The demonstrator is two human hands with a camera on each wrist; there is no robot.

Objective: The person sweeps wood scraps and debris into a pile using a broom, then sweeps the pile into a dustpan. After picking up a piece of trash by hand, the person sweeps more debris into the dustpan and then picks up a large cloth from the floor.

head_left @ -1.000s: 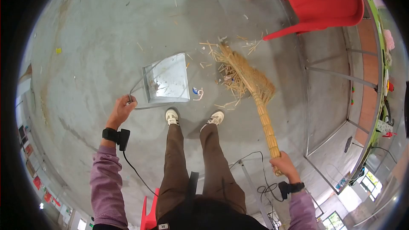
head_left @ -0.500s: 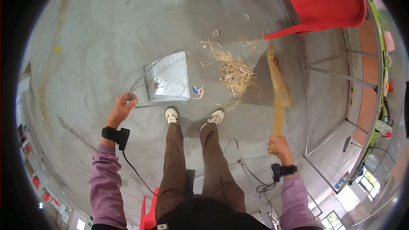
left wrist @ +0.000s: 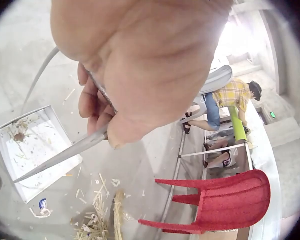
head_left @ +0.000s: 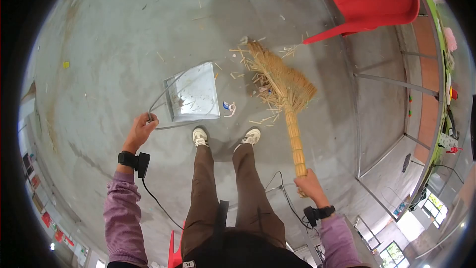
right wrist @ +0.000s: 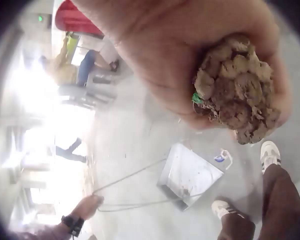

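Observation:
My left hand (head_left: 141,133) grips the bent metal handle of a dustpan (head_left: 203,82), which lies on the floor left of my feet. The wire handle (left wrist: 60,159) runs down from this hand in the left wrist view. In my right hand (head_left: 311,187) is a straw broom (head_left: 293,131), held near the end of its bound handle. Its butt end (right wrist: 240,90) shows close up in the right wrist view. The bristles cover much of a pile of straw bits (head_left: 263,97). A blue and white scrap (head_left: 228,105) lies between dustpan and pile.
A red plastic chair (head_left: 372,0) stands at the upper right, beside a metal frame (head_left: 396,83). My shoes (head_left: 250,138) are just below the pan and pile. Another person (left wrist: 225,97) in a checked shirt appears at the back. Stray straws and scraps dot the floor.
The broom swung right, off the pile and clear of it, then came back left over the straw bits. My right hand shifted left with it. The left hand and dustpan stayed nearly still.

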